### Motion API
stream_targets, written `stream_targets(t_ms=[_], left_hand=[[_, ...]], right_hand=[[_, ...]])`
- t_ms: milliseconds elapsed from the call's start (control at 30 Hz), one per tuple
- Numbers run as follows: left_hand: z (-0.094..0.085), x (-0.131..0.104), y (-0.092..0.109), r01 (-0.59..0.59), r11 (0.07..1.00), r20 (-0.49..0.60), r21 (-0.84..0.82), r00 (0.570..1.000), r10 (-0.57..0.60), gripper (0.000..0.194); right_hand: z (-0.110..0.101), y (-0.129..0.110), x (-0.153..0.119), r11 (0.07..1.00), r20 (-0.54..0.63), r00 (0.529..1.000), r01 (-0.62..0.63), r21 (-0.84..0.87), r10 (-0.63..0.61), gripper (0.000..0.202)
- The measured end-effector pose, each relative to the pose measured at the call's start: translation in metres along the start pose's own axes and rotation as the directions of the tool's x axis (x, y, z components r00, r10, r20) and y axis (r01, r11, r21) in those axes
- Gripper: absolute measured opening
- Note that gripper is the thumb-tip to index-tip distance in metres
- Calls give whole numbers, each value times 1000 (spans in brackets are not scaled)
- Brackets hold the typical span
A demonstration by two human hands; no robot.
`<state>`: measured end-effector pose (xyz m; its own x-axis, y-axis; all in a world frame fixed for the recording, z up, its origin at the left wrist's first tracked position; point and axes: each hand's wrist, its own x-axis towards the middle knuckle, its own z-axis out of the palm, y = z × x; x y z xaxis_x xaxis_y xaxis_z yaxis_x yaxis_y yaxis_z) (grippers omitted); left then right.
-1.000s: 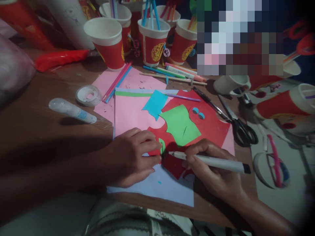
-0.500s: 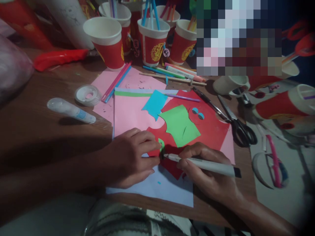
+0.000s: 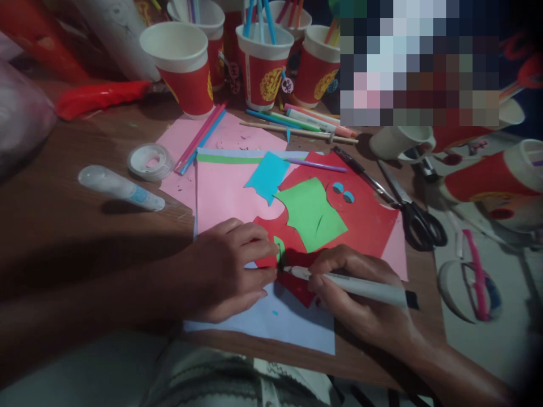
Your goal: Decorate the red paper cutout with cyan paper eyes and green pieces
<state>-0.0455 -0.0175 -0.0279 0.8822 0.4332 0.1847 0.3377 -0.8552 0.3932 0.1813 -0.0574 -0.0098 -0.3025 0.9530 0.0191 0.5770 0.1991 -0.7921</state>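
Observation:
My right hand [image 3: 360, 288] is closed round a white marker [image 3: 365, 287] with a black end, its tip pointing left. That tip rests beside a small green paper piece [image 3: 278, 249], which has a dark mark and lies over red paper [image 3: 299, 285]. My left hand [image 3: 237, 268] lies palm down with its fingers together on the papers, fingertips at the green piece; whatever is under them is hidden. Just above are a larger green cutout [image 3: 314, 215], a blue cutout [image 3: 268, 175] and two small blue and dark ovals [image 3: 343, 193] on red paper.
Red paper cups [image 3: 180, 68] with straws stand at the back. Left are a tape roll [image 3: 149, 161] and a glue tube [image 3: 121, 187]. Black-handled scissors [image 3: 418, 223] and a pen [image 3: 365, 176] lie right, with another tape roll [image 3: 450, 288] farther out. Pink paper [image 3: 229, 192] lies underneath.
The view has shifted very slightly. Both hands keep nearly the same place on the papers, and the marker tip is still by the green piece.

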Motion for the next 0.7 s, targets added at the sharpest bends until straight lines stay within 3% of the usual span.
stream_targets(t_ms=[133, 300, 700], left_hand=[[-1, 0, 0, -2, 1000, 3, -1, 1000, 2, 16], [0, -1, -1, -3, 1000, -3, -15, 1000, 3, 17], [1, -1, 0, 3, 1000, 6, -5, 1000, -3, 18]], right_hand=[[0, 1, -1, 999, -19, 1000, 3, 40, -2, 8], [-4, 6, -4, 991, -63, 993, -89, 99, 96, 7], [-1, 6, -6, 993, -61, 992, -111, 37, 114, 9]])
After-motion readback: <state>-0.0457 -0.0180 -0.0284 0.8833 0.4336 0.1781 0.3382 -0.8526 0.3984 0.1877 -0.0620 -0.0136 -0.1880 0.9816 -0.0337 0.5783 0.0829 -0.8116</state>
